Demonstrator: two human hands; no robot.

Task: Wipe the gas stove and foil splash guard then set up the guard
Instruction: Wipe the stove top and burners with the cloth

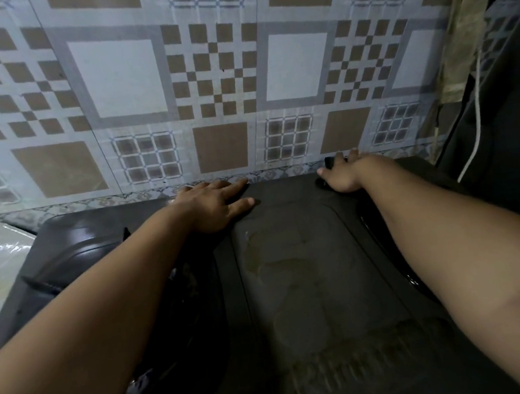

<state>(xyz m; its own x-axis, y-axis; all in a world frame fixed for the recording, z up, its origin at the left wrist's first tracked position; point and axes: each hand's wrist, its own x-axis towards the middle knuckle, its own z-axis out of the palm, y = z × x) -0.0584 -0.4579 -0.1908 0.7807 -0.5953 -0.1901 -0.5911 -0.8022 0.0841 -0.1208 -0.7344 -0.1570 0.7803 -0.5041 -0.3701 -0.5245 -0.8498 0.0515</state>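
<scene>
Both forearms cross dark stove (310, 288); checkered tile wall (207, 74) behind.

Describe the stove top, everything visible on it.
The gas stove is dark, metal-looking, with a dull sheen, lying flat against the tiled wall. Brownish smears and streaks mark its middle panel. Dark burner recesses sit either side, mostly hidden under the forearms. The left hand rests flat near its back edge; the right hand reaches its far rim. No cloth or foil guard shows.
</scene>
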